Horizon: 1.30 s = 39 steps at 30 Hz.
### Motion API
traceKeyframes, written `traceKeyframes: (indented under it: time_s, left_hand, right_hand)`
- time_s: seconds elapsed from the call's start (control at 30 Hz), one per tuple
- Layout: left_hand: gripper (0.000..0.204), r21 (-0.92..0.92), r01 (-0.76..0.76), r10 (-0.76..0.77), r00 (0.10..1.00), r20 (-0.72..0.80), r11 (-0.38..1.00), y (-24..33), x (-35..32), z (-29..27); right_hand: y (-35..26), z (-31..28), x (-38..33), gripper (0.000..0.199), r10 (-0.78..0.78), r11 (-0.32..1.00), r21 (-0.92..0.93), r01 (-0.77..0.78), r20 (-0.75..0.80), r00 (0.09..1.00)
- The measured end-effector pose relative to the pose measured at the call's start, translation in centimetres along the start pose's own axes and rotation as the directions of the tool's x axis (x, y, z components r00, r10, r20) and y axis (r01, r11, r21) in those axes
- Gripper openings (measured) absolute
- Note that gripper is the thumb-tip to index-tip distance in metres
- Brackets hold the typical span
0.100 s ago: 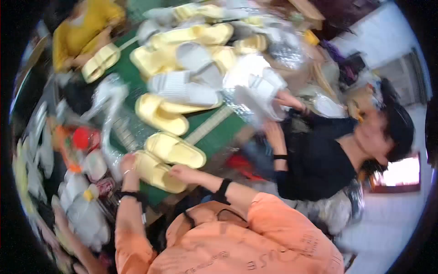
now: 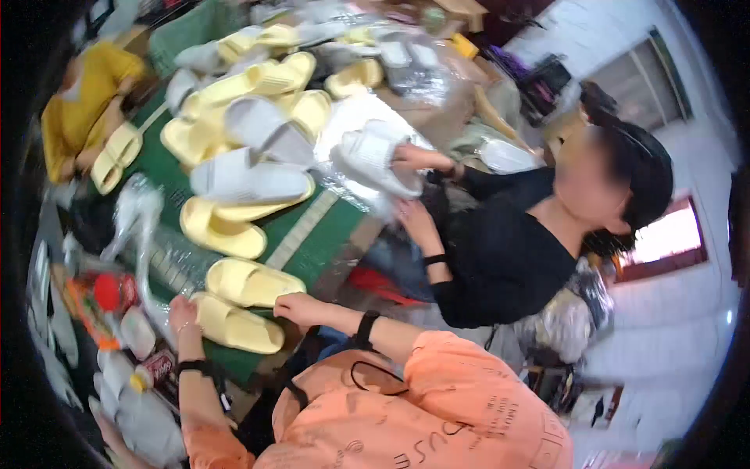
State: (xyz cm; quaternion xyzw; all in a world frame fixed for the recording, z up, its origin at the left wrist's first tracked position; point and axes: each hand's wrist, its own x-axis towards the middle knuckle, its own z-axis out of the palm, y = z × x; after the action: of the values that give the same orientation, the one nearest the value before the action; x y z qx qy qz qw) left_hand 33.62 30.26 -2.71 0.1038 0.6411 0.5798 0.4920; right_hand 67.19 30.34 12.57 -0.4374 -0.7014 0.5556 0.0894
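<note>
Two pale yellow slippers lie side by side at the near edge of a green table (image 2: 308,234). My left hand (image 2: 183,313) grips the left end of the nearer yellow slipper (image 2: 234,328). My right hand (image 2: 301,309) is curled over its right end, touching the second yellow slipper (image 2: 250,281) just behind. Both wrists wear black bands, and my orange top fills the bottom of the view.
Several more yellow and white slippers (image 2: 242,180) are piled further along the table. At the right, a person in a black top (image 2: 508,250) handles a white slipper in clear plastic (image 2: 375,160). Another person in yellow (image 2: 78,102) sits at upper left. Clear bags (image 2: 141,219) and bottles (image 2: 117,375) crowd the left.
My left hand sits a little lower and further left on the near slipper. The rest looks the same apart from a small shift of the view.
</note>
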Motion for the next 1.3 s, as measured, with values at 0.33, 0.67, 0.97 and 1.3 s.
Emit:
traceKeyframes:
  time_s: [0.33,0.67,0.97,1.3]
  left_hand:
    - [0.018,0.566,-0.238,0.168,0.97,0.174,0.79,6.5,-3.0,8.9]
    - [0.019,0.714,-0.475,0.282,0.88,0.381,0.515,5.1,-3.6,9.1]
    - [0.024,0.784,-0.454,0.237,0.891,0.387,0.423,6.2,-7.4,14.9]
    - [0.022,0.735,-0.341,0.045,0.919,0.391,0.586,3.2,-2.3,10.4]
  right_hand:
    - [2.8,-6.4,-4.8,0.018,0.18,0.983,0.054,-0.176,-0.477,0.86]
    - [0.7,-4.5,-0.7,0.013,0.382,0.413,0.899,0.142,-0.313,0.87]
    - [0.8,-3.5,1.6,0.012,0.301,0.496,0.865,0.071,-0.248,0.921]
    - [1.2,3.5,7.7,0.019,0.34,0.919,0.321,-0.229,-0.351,0.873]
